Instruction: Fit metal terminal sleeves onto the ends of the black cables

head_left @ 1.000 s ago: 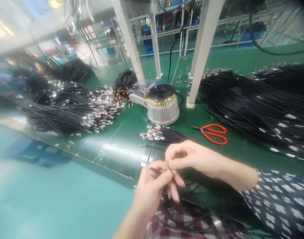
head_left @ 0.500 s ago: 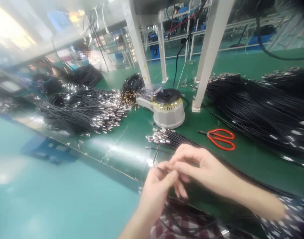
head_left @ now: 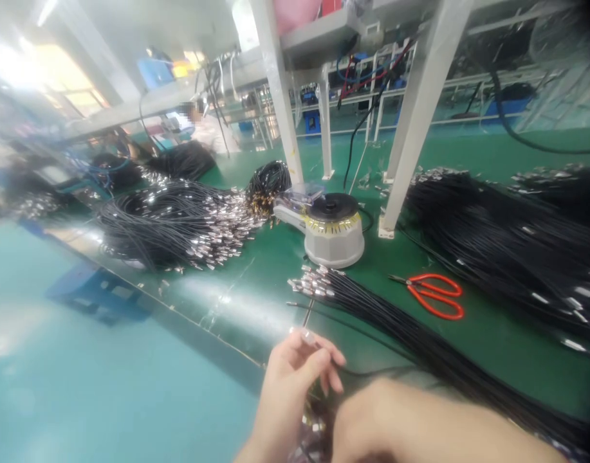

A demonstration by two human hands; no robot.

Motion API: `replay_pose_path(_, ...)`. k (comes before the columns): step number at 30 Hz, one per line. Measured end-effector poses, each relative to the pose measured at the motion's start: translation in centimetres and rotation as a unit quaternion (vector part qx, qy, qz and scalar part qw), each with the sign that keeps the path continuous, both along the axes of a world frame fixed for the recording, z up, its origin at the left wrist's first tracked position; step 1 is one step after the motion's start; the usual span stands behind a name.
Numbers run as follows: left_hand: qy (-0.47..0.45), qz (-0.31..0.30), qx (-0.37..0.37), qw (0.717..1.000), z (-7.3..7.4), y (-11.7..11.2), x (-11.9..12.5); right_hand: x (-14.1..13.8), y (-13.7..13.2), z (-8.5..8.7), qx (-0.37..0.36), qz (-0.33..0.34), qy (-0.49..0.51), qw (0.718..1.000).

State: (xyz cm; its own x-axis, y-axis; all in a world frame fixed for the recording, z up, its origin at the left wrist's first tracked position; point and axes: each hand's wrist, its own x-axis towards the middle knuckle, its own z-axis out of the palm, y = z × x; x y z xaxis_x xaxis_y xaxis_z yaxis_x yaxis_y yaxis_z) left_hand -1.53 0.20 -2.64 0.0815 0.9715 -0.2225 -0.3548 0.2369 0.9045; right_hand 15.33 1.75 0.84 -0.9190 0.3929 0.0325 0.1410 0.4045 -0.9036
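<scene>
Thumb and fingers of my left hand point(head_left: 297, 373) are pinched over the table's front edge on a thin black cable, whose pale metal end point(head_left: 307, 336) shows at the fingertips. My right hand point(head_left: 367, 408) is low beside it, near my lap, blurred, with its fingers hidden from view. Beneath the hands are more cable ends point(head_left: 314, 422), too smeared to make out well. A bundle of black cables point(head_left: 381, 308) with silvery tips runs along the table just beyond both hands. One single cable point(head_left: 333, 313) lies apart from it, nearer the edge.
Behind the bundle stands a round white tape dispenser point(head_left: 334, 241) with a black top. Orange-handled snips point(head_left: 434, 296) lie to its right. Large heaps of cables are at left point(head_left: 145, 225) and right point(head_left: 507, 238). White posts point(head_left: 415, 128) rise from the green table point(head_left: 231, 292). A person point(head_left: 210, 132) sits farther back.
My right hand has come away from the left and dropped down toward my lap. The left hand keeps its pinch. The view has tilted up slightly.
</scene>
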Motion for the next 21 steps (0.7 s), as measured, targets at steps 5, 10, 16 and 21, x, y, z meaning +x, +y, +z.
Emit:
replay_pose_path(5,-0.066,-0.022,-0.054,0.996,-1.1,-0.4,1.0,2.1,8.3,2.4,0.001,-0.456,0.063,0.888)
replay_pose_path(10,-0.071,-0.051,-0.078,0.993,-1.7,-0.7,1.4,3.5,16.5,1.0,0.010,-0.609,0.060,0.791)
replay_pose_path(16,-0.067,-0.056,-0.093,0.992,-1.4,-0.6,1.3,2.6,18.7,-0.2,-0.055,-0.614,0.003,0.787)
replay_pose_path(21,-0.067,-0.060,-0.088,0.992,-1.1,-0.6,1.5,2.3,19.2,0.7,-0.032,-0.608,-0.003,0.793)
